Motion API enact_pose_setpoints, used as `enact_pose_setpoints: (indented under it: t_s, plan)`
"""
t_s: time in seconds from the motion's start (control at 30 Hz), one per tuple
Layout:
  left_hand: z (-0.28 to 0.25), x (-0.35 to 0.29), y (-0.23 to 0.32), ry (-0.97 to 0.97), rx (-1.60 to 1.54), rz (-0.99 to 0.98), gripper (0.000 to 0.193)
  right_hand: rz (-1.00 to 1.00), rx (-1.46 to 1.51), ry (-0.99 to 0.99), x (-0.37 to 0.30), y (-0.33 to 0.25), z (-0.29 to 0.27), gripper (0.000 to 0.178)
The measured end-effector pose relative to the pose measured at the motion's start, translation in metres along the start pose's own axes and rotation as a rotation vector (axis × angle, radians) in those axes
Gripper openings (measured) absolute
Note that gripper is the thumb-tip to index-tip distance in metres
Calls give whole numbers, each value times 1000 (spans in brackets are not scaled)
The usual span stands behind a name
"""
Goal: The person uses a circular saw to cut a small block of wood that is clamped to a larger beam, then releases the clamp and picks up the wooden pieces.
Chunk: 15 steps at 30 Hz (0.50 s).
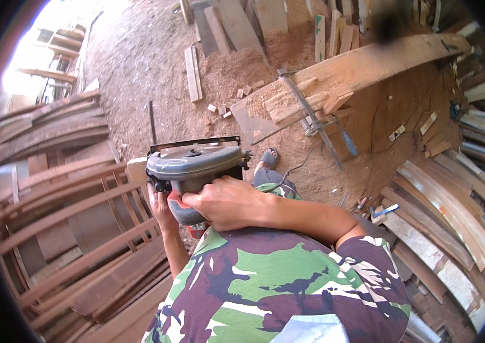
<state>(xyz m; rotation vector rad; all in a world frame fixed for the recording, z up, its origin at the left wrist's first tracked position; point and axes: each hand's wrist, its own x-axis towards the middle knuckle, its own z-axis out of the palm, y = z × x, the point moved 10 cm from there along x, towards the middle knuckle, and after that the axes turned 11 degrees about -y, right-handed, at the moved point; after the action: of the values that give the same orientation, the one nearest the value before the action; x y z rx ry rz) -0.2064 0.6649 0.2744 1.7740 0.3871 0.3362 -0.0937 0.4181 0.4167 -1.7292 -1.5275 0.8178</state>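
the dirt floor (139,63) is covered in sawdust, with a thicker sawdust heap (237,60) at twelve o'clock. a short plank (193,73) lies flat beside it at eleven o'clock, with small offcut blocks (219,108) scattered just below. a long thick beam (357,71) runs from centre toward two o'clock, a metal clamp (317,117) lying across it. stacked curved planks (54,188) fill the nine o'clock side, and more weathered boards (454,211) pile up at four o'clock. upright boards (334,28) lean at one o'clock.
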Motion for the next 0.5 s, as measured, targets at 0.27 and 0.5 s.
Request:
enact_pose_setpoints:
  t_s: [0.27,0.5]
  plan:
    - [13,146,6,-152,-90,-68,59,87,9,192,42,46,-83,27]
    - [122,274,5,-476,-113,-176,67,406,119,517,0,99,-122,44]
